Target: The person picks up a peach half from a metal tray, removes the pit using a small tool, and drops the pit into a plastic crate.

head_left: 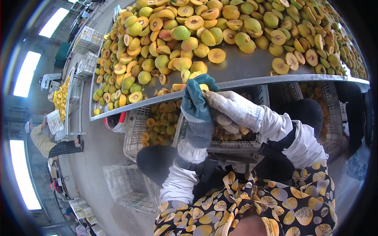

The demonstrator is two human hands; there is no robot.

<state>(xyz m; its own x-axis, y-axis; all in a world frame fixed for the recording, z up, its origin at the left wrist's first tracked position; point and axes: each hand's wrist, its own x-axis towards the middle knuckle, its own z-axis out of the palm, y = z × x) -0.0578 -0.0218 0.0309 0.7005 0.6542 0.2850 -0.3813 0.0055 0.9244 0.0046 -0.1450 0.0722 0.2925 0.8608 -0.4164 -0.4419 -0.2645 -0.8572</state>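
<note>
**While both hands meet at the metal rim, a fruit piece sits between them**

Where the two gloves come together, I can make out a small yellow fruit piece point(204, 87), just at the near edge of the metal surface point(246, 67). From my end of the feed, the left hand point(195, 100), in a teal-coated glove, has its fingers curled around that piece. The right hand point(233, 106), in a whitish knit glove, comes in from the other side with its fingers bunched against the piece; I cannot tell whether they grip it or something hidden.

Beyond the gloves, I see cut fruit point(217, 56) heaped over the surface, some halves showing their orange flesh and hollow centres. Below the rim, a crate of fruit point(132, 135) stands at left, with a red-and-white container point(116, 125) near it. Another crate point(258, 137) holds scraps under the right forearm, and a pale crate point(129, 188) lies on the floor point(88, 157).

Farther left, I see another person point(42, 142) near a second fruit-laden table point(71, 103).
</note>
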